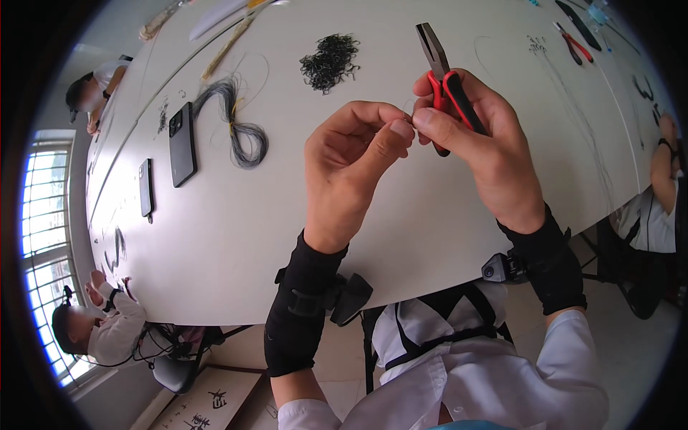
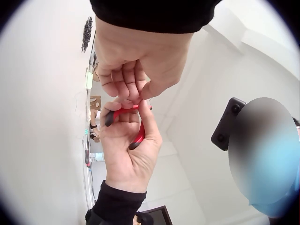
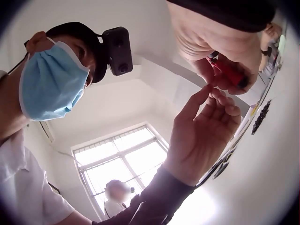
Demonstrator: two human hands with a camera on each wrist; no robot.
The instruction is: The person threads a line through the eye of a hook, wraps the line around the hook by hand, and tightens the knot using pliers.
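Both hands meet at the fingertips above the table. The left hand pinches a tiny piece, apparently thin wire, between thumb and forefinger; its shape is mostly hidden. The right hand touches the same spot with its thumb tip, while its fingers hold red-and-black pliers against the palm, metal nose pointing away from the body. In the left wrist view the pliers lie across the right hand. The right wrist view shows the left hand below the pliers' handle.
A pile of black hooks or links lies beyond the hands. To the left are a bundle of dark wire and two phones. More pliers lie far right. Other people sit around the table.
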